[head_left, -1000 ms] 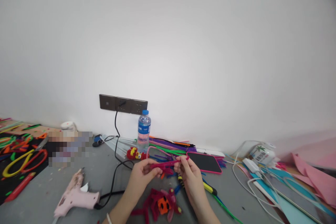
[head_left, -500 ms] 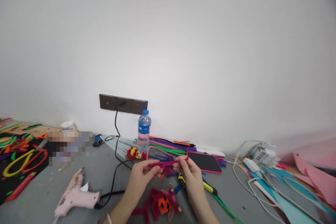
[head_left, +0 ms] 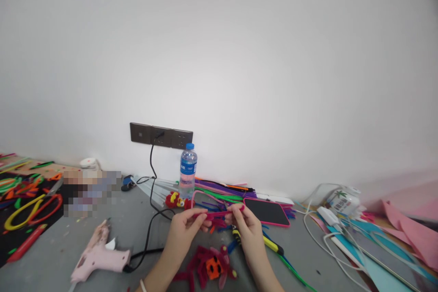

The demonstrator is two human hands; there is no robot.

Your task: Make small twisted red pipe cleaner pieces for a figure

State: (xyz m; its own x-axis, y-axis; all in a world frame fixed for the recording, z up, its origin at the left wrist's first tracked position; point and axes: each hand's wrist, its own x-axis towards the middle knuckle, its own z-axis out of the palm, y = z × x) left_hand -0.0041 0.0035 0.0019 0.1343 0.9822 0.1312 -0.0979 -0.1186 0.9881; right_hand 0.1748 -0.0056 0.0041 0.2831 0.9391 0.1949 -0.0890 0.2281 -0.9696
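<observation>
Between my two hands stretches a dark pink pipe cleaner (head_left: pixel 218 214), doubled into thin strands. My left hand (head_left: pixel 186 228) pinches its left end with thumb and fingers. At the other end, my right hand (head_left: pixel 247 226) has its fingertips closed on it. Below and between my wrists lies a crimson pipe-cleaner figure (head_left: pixel 202 262) with an orange, black-spotted piece on it. Just behind my left hand is a small red and yellow pipe-cleaner piece (head_left: pixel 178 200). A tool with yellow and black handles (head_left: pixel 273 244) lies partly hidden behind my right hand.
A pink hot glue gun (head_left: pixel 102 255) lies at left, its black cord running to a wall socket (head_left: pixel 160 136). A water bottle (head_left: pixel 188 171) stands near the wall. Pipe cleaners (head_left: pixel 226 188), a phone (head_left: pixel 268 212), scissors (head_left: pixel 34 214) and white cables (head_left: pixel 328 248) lie around.
My hands stay in nearly the same place. The left fingers have shifted slightly along the pipe cleaner toward the right hand, and its strands look closer together.
</observation>
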